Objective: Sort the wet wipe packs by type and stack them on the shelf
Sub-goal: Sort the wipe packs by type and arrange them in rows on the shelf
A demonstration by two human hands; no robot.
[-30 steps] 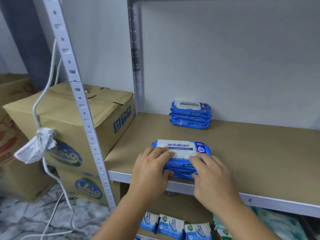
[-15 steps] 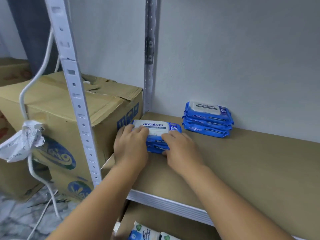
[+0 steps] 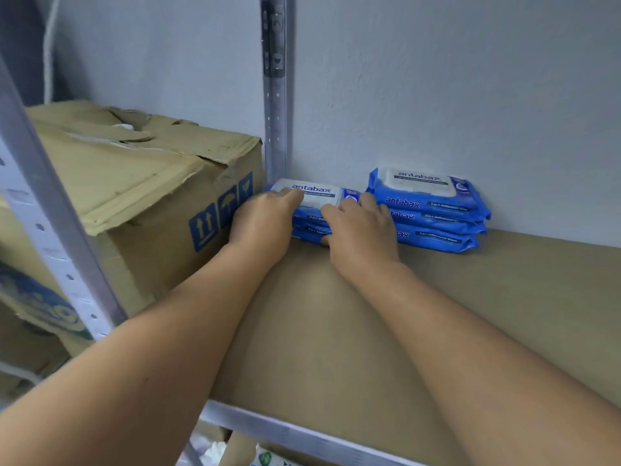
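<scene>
A stack of blue antabax wipe packs sits at the back left corner of the brown shelf board, against the wall. My left hand grips its left end and my right hand grips its right end. Right beside it, touching or nearly so, stands a second stack of three blue antabax packs. My hands hide the lower packs of the held stack.
A metal upright post stands at the back corner and another at the front left. A worn cardboard box sits left of the shelf. More packs show below the shelf's front rail.
Both hands have slid the held stack from the shelf's front edge to the back left corner, next to the other stack. The camera has moved closer.
</scene>
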